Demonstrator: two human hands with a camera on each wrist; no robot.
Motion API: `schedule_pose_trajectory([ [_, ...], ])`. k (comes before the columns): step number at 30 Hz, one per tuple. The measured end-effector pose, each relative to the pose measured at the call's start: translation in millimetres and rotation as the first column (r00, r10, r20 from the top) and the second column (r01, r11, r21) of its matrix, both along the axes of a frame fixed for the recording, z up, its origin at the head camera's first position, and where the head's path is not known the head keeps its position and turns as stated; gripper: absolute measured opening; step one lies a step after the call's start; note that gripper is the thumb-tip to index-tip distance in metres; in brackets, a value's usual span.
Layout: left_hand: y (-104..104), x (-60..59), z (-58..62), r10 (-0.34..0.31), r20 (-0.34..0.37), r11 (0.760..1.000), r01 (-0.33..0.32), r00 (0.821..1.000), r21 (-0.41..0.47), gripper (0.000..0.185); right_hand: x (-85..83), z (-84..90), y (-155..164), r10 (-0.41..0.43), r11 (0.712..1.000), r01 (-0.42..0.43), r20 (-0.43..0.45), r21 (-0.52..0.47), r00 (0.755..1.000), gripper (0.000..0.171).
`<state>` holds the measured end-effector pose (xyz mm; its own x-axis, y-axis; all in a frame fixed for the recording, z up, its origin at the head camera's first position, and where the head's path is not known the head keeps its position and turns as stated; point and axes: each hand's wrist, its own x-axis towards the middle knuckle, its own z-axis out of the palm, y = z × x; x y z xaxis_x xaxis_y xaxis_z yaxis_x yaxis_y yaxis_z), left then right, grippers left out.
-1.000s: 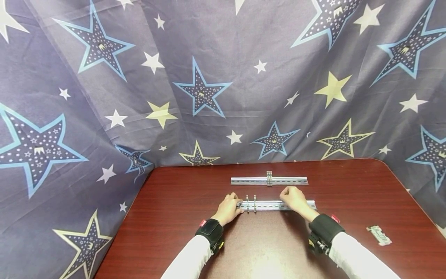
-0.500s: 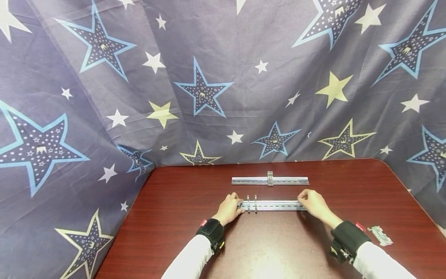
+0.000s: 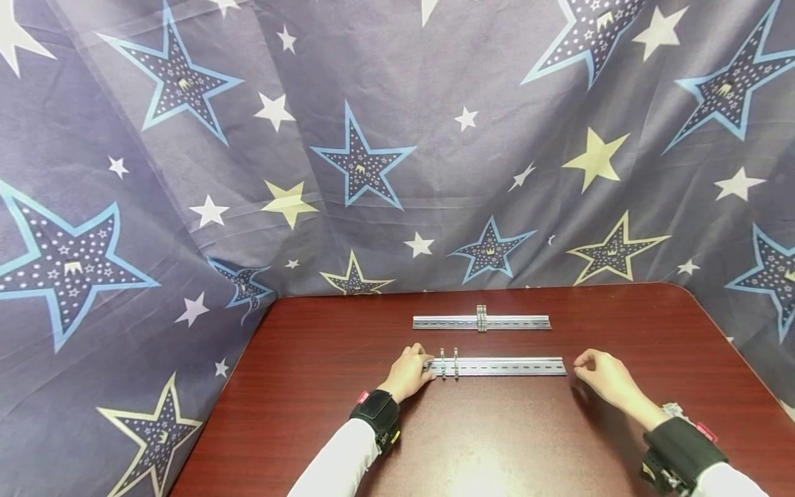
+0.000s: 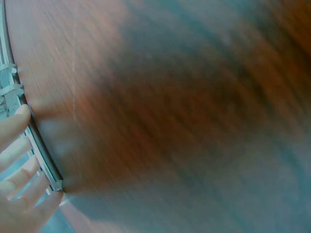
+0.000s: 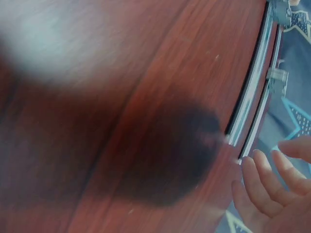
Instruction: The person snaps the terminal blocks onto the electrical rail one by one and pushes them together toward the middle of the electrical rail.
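A slotted metal DIN rail point(image 3: 509, 366) lies crosswise on the table. My left hand point(image 3: 406, 373) grips its left end, thumb on the near edge and fingers over the far side. Just right of those fingers, two thin upright terminal blocks point(image 3: 456, 364) sit on the rail, slightly apart. In the left wrist view the rail end point(image 4: 54, 182) shows beside the fingers. My right hand point(image 3: 605, 376) hovers off the rail's right end, touching nothing. Its fingers point(image 5: 265, 184) hang loosely curled with nothing between them in the right wrist view.
Farther back lies a second DIN rail point(image 3: 515, 322) with thin blocks point(image 3: 481, 317) grouped near its middle. A pale block-like piece point(image 3: 675, 411) is at the right, partly hidden behind the right wrist. The star-patterned cloth point(image 3: 385, 228) hangs behind the brown table point(image 3: 335, 331).
My right hand has moved right along the near rail and off its right end. The left hand has stayed on the left end, and the blocks stand where they were.
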<state>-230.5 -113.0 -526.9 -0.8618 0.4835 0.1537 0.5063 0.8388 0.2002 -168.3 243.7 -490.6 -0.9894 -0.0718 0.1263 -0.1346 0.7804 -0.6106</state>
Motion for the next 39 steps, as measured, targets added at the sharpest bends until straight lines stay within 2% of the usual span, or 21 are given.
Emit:
schedule_pose_trajectory([
  [8,0,-0.6,-1.7,-0.001,-0.002,1.0,0.001,1.0,0.013,0.033,15.4,-4.6,23,-0.039,0.998,0.04,-0.005,0.057,0.999,0.008],
  [15,0,-0.8,-2.3,0.001,-0.004,1.0,-0.001,1.0,0.004,0.033,27.7,-4.7,40,-0.069,0.992,0.061,0.065,0.115,0.995,0.015],
  [19,0,-0.5,-1.8,-0.001,-0.003,1.0,0.001,1.0,0.005,0.033,33.9,-3.5,50,-0.096,0.984,0.08,0.096,0.16,0.991,0.02],
  [26,0,0.1,-0.5,-0.005,-0.003,1.0,0.005,1.0,0.007,0.033,44.3,-4.9,66,-0.152,0.964,0.129,0.085,0.231,0.985,0.03],
  [33,0,0.1,-0.2,-0.003,0.0,1.0,0.003,1.0,0.012,0.033,52.8,-8.3,78,-0.223,0.95,0.168,0.196,0.265,0.955,0.047],
  [39,-1,-0.4,0.2,0.001,0.007,1.0,-0.001,1.0,0.015,0.032,57.8,-10.8,81,-0.27,0.94,0.197,0.252,0.28,0.93,0.05],
])
